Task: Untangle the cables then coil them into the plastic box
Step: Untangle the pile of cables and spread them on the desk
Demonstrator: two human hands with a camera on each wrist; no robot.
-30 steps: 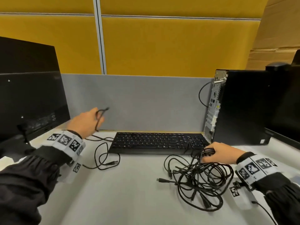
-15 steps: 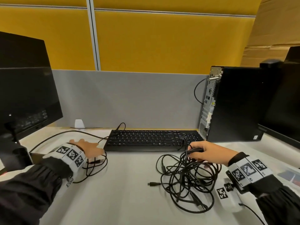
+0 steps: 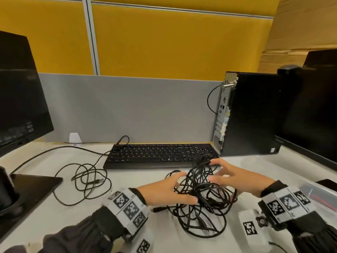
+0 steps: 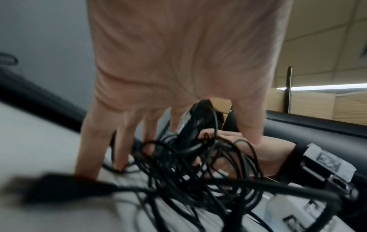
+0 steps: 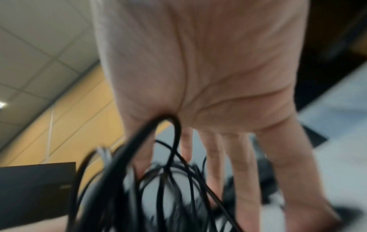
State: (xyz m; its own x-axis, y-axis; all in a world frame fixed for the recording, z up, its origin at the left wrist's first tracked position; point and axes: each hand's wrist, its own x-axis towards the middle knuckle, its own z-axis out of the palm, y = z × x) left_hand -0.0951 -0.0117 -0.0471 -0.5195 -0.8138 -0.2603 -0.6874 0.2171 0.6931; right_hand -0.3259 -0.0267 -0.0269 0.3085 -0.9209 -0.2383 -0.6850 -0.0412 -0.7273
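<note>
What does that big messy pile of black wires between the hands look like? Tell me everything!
The pile of wires is a knotted heap of thin black cables, rubbery-looking, with a few plugs showing. It lies on the white desk in front of the keyboard. The left hand pokes spread fingers into its left side; the right hand touches its upper right, one loop hooked beside the thumb.

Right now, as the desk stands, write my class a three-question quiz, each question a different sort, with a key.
1. Which hands touch the tangled cables? A left only; B right only; C both.
2. True or false: the loose cable lies apart from the tangled cables, on their left.
3. Fill in: seen from the person, the keyboard lies ___ the tangled cables.
Key: 1 C, the left hand and the right hand; 2 true; 3 beyond.
</note>
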